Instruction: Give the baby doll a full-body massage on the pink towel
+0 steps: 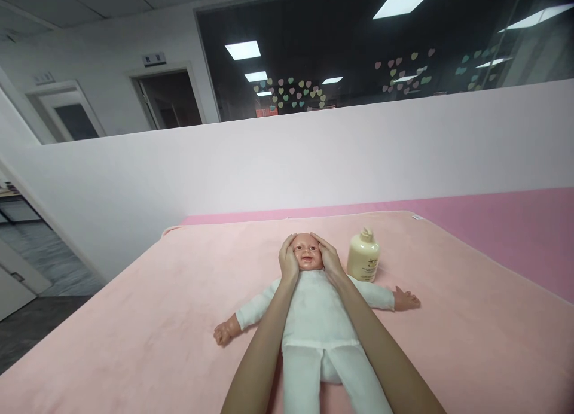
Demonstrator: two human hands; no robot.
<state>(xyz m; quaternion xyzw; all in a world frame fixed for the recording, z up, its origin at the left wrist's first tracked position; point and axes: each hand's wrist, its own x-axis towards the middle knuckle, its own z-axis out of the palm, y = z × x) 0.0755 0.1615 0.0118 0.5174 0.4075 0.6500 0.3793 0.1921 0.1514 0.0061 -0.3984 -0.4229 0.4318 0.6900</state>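
A baby doll (320,318) in white clothes lies on its back on a pink blanket, its arms spread to both sides. Its smiling head is cupped between my two hands. My left hand (287,256) rests along the left side of the head, fingertips at the forehead. On the right side, my right hand (329,258) lies against the head in the same way. Both forearms pass over the doll's body.
A cream pump bottle (363,255) stands on the blanket (179,306) just right of the doll's head, above its outstretched arm. Behind the blanket is a low white wall (287,163) with dark glass above it. Pink surface shows at the right.
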